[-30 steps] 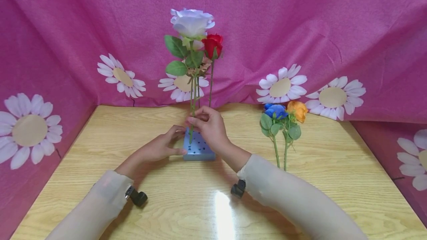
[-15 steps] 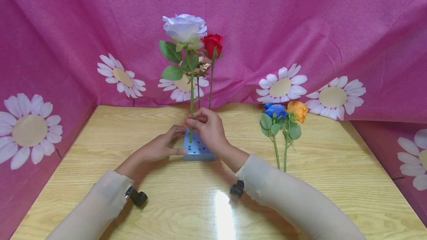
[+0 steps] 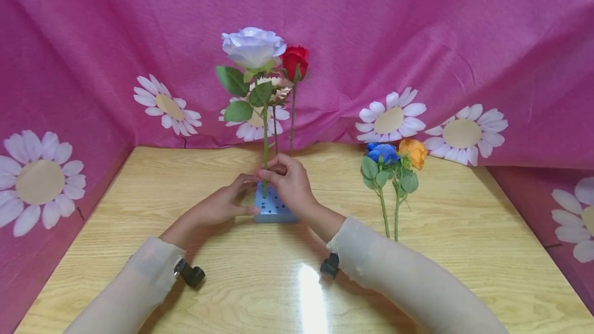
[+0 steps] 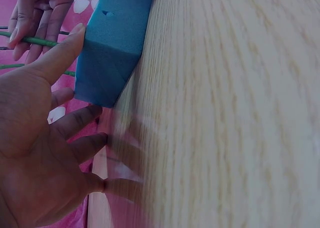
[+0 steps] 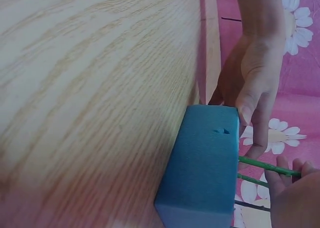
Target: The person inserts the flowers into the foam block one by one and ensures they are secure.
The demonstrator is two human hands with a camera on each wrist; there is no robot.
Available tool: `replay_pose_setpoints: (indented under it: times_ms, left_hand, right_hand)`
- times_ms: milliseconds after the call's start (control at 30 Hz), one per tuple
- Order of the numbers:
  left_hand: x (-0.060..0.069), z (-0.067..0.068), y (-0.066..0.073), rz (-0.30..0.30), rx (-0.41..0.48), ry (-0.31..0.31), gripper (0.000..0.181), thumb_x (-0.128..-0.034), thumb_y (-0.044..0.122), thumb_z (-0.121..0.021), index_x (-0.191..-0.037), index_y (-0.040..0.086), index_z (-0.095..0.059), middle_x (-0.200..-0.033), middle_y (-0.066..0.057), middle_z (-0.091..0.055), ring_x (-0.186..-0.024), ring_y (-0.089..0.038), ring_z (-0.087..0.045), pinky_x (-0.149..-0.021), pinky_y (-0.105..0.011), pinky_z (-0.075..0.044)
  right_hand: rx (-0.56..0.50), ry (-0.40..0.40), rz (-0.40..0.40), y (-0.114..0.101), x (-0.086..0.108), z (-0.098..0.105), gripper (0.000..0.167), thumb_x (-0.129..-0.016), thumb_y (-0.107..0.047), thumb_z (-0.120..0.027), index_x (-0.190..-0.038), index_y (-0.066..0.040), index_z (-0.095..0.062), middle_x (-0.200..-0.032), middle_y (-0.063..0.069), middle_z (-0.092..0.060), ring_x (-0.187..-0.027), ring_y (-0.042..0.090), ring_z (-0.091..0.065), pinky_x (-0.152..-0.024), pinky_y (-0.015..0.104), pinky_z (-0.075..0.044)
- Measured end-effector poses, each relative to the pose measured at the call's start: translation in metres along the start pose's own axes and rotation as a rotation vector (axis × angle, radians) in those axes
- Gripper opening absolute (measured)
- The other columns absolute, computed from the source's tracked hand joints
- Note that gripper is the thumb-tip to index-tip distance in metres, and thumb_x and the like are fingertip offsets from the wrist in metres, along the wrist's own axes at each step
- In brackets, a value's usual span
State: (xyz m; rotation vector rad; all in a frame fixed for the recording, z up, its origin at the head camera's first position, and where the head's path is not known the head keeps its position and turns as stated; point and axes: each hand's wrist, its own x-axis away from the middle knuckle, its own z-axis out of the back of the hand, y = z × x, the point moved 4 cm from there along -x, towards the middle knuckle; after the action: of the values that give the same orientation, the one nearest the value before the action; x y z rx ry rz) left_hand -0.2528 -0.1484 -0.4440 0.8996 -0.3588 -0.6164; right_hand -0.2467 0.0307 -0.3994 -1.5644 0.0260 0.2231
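Observation:
A light blue foam block with several holes in its top stands on the table. My left hand holds its left side, thumb at the front corner and fingers toward the back. My right hand pinches the green stem of a tall white rose just above the block; the stem reaches the holed top at the left. Behind it stand a red rose and a pale pink flower, partly hidden. In the left wrist view, another green stem rises from the block.
A blue rose and an orange rose lie side by side on the table, right of the block; my right sleeve covers their lower stems. A pink cloth printed with daisies hangs behind and at both sides.
The white rose has come down and shifted left, and the pale pink flower behind it shows more. My right hand has sunk slightly with the stem. My left hand keeps its place.

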Motion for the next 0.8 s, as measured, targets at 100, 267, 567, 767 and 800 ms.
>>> replay_pose_setpoints:
  times_ms: [100, 267, 567, 767, 800]
  left_hand:
    - [0.0, 0.0, 0.0, 0.002, -0.005, 0.005, 0.067, -0.0953, 0.02, -0.077, -0.146, 0.014, -0.033, -0.158, -0.024, -0.043, -0.149, -0.04, -0.038, -0.122, -0.057, -0.028]
    - [0.0, 0.001, 0.0, 0.013, -0.015, 0.001, 0.067, -0.0954, 0.022, -0.077, -0.146, 0.015, -0.033, -0.158, -0.025, -0.042, -0.149, -0.04, -0.037, -0.122, -0.057, -0.029]
    - [0.001, 0.001, 0.0, 0.047, -0.029, 0.005, 0.07, -0.0938, 0.027, -0.078, -0.146, 0.015, -0.034, -0.157, -0.024, -0.044, -0.149, -0.038, -0.038, -0.121, -0.057, -0.03]
    - [0.0, 0.001, -0.001, 0.048, -0.042, 0.011, 0.071, -0.0932, 0.028, -0.079, -0.146, 0.015, -0.034, -0.157, -0.024, -0.045, -0.149, -0.038, -0.038, -0.121, -0.057, -0.03]
    - [0.001, 0.001, -0.001, 0.048, -0.042, 0.012, 0.071, -0.0933, 0.028, -0.079, -0.146, 0.015, -0.034, -0.157, -0.024, -0.044, -0.149, -0.038, -0.038, -0.121, -0.057, -0.03]
  right_hand:
    - [-0.007, -0.004, -0.004, 0.001, 0.0, -0.001, 0.007, -0.093, 0.004, -0.071, -0.094, 0.005, -0.065, -0.098, 0.02, -0.077, -0.093, 0.023, -0.077, -0.087, 0.04, -0.062]
    - [0.012, -0.008, -0.002, 0.003, 0.001, -0.001, 0.007, -0.093, 0.004, -0.072, -0.095, 0.005, -0.065, -0.1, 0.02, -0.077, -0.093, 0.021, -0.076, -0.085, 0.037, -0.062]
    - [0.038, -0.039, 0.004, 0.008, 0.003, -0.003, 0.009, -0.093, 0.002, -0.073, -0.093, 0.004, -0.065, -0.1, 0.02, -0.078, -0.096, 0.025, -0.077, -0.082, 0.031, -0.062]
    - [0.024, -0.052, -0.006, 0.011, 0.004, -0.004, 0.009, -0.094, 0.001, -0.072, -0.093, 0.005, -0.064, -0.101, 0.021, -0.077, -0.1, 0.03, -0.076, -0.086, 0.035, -0.062]
    - [0.02, -0.053, -0.006, 0.012, 0.004, -0.004, 0.009, -0.094, 0.002, -0.072, -0.093, 0.005, -0.064, -0.101, 0.021, -0.077, -0.1, 0.031, -0.076, -0.087, 0.036, -0.062]
